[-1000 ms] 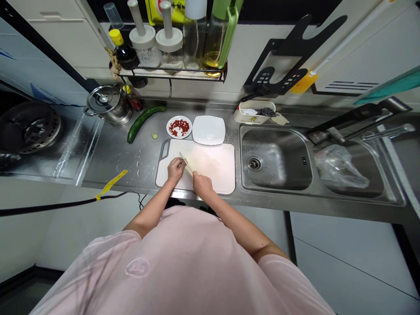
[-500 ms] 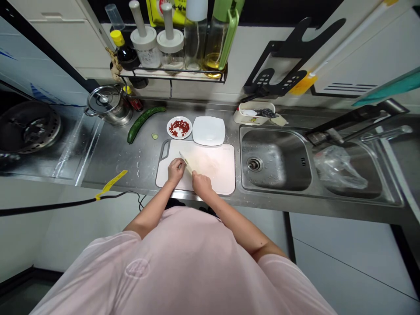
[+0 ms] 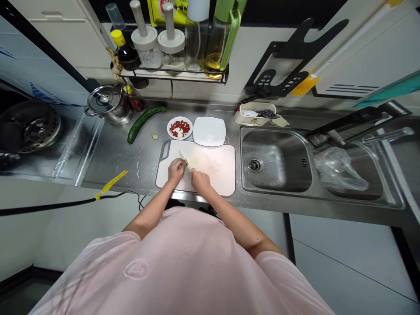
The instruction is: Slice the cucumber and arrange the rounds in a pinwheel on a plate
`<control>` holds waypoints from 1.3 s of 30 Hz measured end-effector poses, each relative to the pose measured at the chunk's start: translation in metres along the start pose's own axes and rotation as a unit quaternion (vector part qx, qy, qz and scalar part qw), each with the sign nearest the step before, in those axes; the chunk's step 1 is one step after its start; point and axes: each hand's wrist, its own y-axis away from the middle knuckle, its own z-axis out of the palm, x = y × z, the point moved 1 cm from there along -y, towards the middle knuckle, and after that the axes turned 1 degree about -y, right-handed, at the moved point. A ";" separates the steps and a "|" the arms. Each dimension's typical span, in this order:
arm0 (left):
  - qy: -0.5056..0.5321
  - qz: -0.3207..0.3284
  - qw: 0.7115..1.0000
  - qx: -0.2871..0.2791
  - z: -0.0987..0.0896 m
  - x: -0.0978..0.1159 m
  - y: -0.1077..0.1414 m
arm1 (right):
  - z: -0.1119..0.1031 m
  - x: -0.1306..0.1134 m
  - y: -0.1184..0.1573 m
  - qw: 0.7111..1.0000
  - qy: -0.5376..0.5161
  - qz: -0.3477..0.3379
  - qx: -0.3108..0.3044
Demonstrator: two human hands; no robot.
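Left hand [image 3: 176,171] and right hand [image 3: 201,182] now sit closer, nearly touching, over the cutting board [image 3: 215,168], the right gripping a knife [image 3: 182,156]; a cucumber [image 3: 143,122] lies at ten o'clock, a plate of chopped red bits [image 3: 169,130] at twelve.

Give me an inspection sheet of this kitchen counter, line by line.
Surface: wet stainless steel counter, droplets left of the white cutting board.
Job's things: kitchen knife over the board; chopped red pieces on a small round plate; cucumber and a slice on the steel; square white plate.
Hands: right hand holds the knife; left hand sits on the board beside the blade.
Clutter: steel pot; plastic bag in the sink.
Cables: black cable with yellow tag at the counter's front edge.
Surroundings: steel double sink; gas burner.
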 end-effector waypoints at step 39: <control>0.005 0.026 1.000 0.014 0.003 -0.004 0.001 | -0.003 0.001 -0.014 1.000 -0.002 -0.002 0.000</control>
